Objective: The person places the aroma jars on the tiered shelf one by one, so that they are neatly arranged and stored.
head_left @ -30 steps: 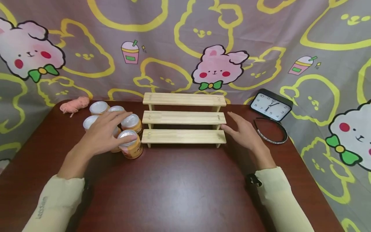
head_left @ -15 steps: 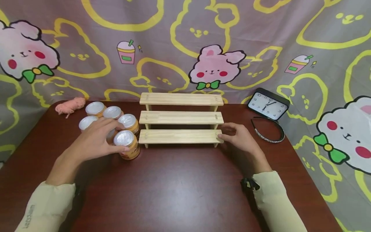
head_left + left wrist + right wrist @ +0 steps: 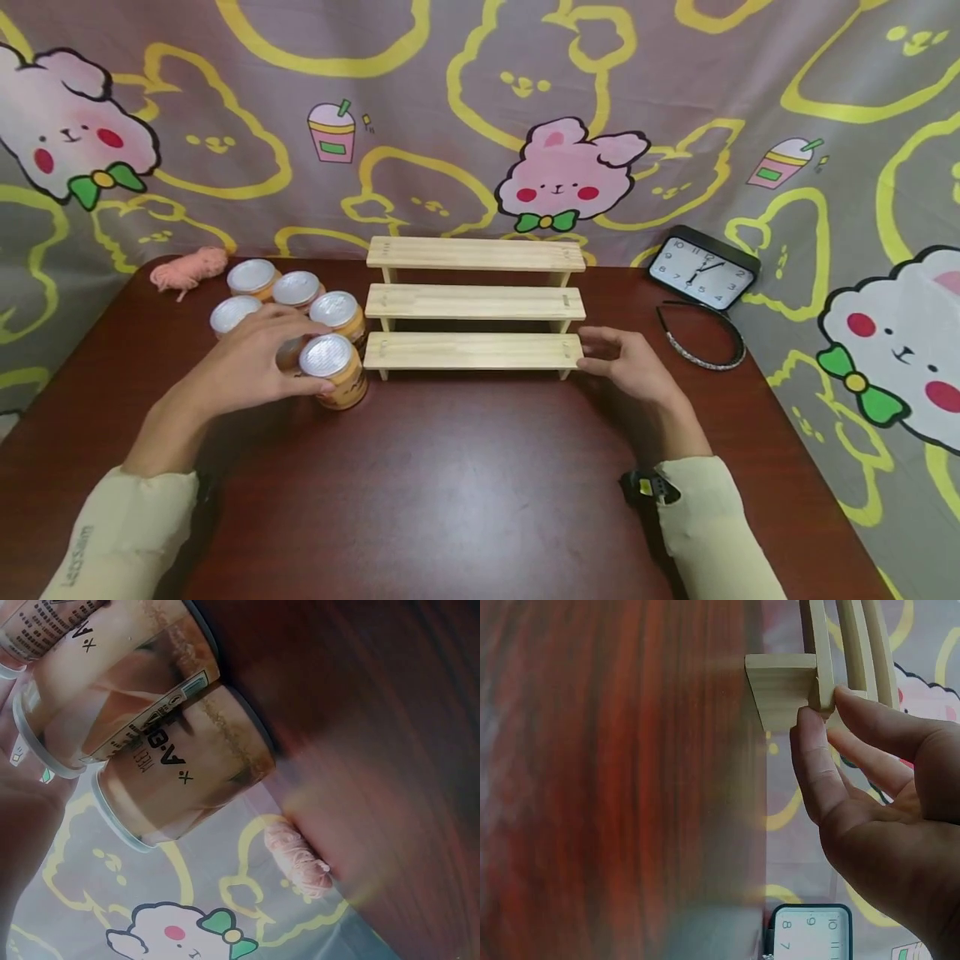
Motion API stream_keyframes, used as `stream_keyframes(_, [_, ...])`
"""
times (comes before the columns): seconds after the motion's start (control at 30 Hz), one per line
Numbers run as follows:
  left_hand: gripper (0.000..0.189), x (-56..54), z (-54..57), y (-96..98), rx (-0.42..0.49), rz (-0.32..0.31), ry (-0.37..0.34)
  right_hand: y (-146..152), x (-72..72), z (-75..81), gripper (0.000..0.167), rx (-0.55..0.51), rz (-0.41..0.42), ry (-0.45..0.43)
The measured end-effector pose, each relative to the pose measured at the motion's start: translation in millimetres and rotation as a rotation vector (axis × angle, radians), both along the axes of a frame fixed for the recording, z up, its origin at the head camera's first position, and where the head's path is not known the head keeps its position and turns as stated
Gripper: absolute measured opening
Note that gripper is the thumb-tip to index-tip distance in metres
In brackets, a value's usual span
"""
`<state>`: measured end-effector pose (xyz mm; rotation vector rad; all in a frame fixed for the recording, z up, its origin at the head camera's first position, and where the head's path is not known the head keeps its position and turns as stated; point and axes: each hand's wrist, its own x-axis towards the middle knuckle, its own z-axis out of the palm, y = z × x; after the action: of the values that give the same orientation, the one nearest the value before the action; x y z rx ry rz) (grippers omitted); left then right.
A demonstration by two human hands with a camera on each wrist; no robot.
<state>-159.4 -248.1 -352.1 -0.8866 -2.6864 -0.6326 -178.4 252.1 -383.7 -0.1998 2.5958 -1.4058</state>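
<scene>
On one of the foil-lidded cans (image 3: 214, 780), standing at the left of the tabletop (image 3: 480, 500), "MEET" and "A·B" can be read (the lettering on the left sleeve (image 3: 123, 525) is too soft to trust). The left hand (image 3: 251, 358) holds the front can (image 3: 326, 357) between thumb and fingers. The right hand (image 3: 633, 367), spread beside the wooden rack (image 3: 465, 350) a second ago, now pinches the right end of its lowest step.

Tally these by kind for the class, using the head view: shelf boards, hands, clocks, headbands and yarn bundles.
Shelf boards: 3
Hands: 2, the left hand and the right hand
Clocks: 1
Headbands: 1
Yarn bundles: 1
Total: 8
</scene>
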Motion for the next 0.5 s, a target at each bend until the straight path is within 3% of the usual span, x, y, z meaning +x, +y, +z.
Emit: stream_keyframes(0.5, [0.060,3.6,-3.4,0.0,0.137,0.025,-0.089,4.0,-1.9,-6.1,0.050,-0.057,-0.009,-0.048])
